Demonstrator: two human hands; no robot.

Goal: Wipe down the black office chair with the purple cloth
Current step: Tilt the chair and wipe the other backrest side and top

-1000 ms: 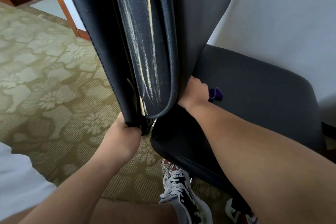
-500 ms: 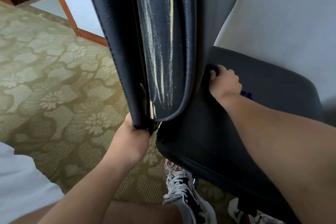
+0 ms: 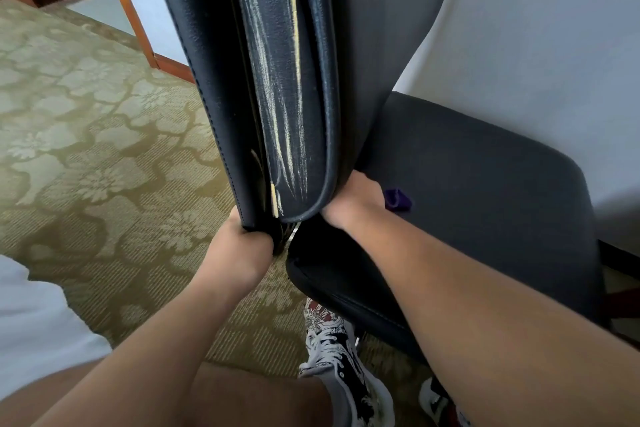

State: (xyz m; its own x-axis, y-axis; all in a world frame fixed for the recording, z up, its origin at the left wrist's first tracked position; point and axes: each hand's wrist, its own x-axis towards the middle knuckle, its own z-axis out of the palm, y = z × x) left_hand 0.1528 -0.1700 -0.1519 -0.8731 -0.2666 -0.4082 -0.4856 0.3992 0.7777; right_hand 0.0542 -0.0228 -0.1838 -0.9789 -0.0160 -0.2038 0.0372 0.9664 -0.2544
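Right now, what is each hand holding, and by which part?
The left hand grips the backrest by its bottom corner. The right hand holds the bunched purple cloth, one end sticking out.

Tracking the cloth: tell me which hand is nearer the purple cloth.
Right. The right hand sits against the purple cloth on the seat, at the base of the backrest. The left hand grips that backrest's lower corner, on its other side.

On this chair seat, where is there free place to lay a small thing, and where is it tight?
Free: the seat from the purple cloth to its far edge by the white surface, and the carpet left of the backrest. Crowded: the backrest's foot, where the left hand grips it and the right hand holds the cloth.
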